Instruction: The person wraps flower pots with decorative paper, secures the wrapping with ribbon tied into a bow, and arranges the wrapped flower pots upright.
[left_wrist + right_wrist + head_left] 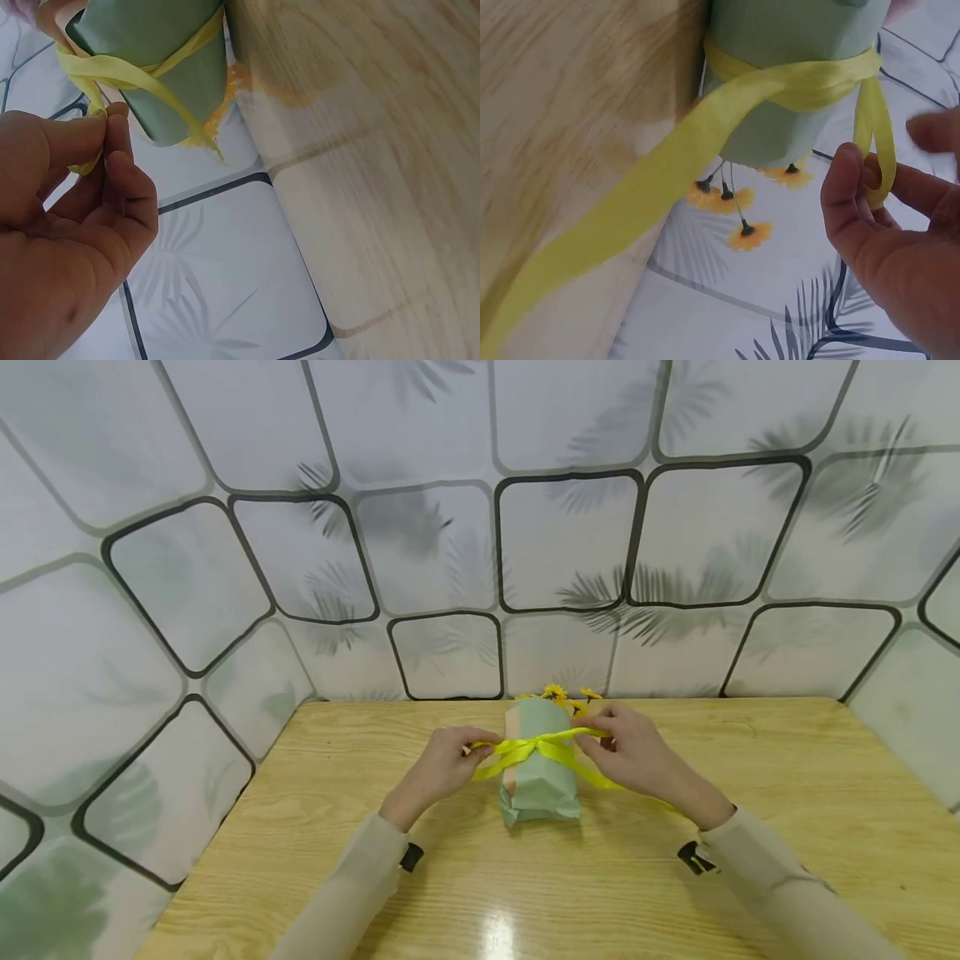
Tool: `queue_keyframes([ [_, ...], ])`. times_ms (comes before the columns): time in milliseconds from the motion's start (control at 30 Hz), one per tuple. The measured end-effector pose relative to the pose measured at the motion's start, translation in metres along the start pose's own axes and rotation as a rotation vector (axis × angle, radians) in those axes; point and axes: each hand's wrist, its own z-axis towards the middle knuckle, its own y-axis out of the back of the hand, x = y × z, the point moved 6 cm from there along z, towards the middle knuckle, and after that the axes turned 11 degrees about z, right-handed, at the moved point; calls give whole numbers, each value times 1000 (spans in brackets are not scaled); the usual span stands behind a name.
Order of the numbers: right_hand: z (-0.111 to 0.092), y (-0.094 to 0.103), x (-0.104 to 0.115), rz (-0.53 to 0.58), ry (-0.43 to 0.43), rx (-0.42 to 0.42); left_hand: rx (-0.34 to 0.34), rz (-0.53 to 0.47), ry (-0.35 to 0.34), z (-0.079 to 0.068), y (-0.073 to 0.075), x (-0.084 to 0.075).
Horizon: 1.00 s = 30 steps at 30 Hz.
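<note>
A bundle wrapped in pale green paper (542, 789) lies on the table, with yellow-orange flowers (555, 692) showing at its far end. Round its middle runs a yellow ribbon (553, 748), knotted on top with a loop out to each side. My left hand (442, 764) pinches the left loop between thumb and fingertips, as the left wrist view shows up close. On the other side my right hand (636, 752) grips the right loop (885, 142) with its fingers. One long ribbon tail (630, 210) trails across the right wrist view, and a shorter tail (184, 112) hangs in the left wrist view.
The wooden table (337, 843) stretches out on both sides of the bundle. Behind it rises a pale patterned wall covering (427, 552) with dark outlines and leaf prints. Dark wrist straps (411, 857) sit at both sleeves.
</note>
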Motion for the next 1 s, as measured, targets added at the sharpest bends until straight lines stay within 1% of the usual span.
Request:
queue_keyframes([
  [133, 0, -6, -1, -99, 131, -10, -5, 21, -27, 0, 1, -1],
  [200, 1, -12, -2, -145, 151, 17, 0, 28, -35, 0, 1, -1],
  [267, 3, -17, -4, -162, 127, 62, 17, 37, -37, 0, 1, -1],
  [333, 4, -20, -5, -163, 85, 102, 42, 39, -36, 1, -2, 0],
  [400, 4, -21, -4, -170, 56, 124, 62, 49, -43, 2, -4, 0],
  [467, 3, -21, -3, -173, 41, 127, 70, 61, -50, 3, -7, 1],
  [567, 1, -20, -3, -161, 21, 130, 60, 66, -53, 0, -8, 3],
  [667, -1, -19, -6, -146, -11, 134, 52, 62, -55, -2, -10, 4],
  [800, -5, -17, -12, -134, -48, 140, 62, 53, -52, -2, -13, 5],
  [933, -5, -17, -17, -124, -63, 147, 74, 51, -34, -1, -16, 6],
  [1000, -5, -18, -18, -128, -63, 141, 75, 53, -39, 0, -18, 5],
])
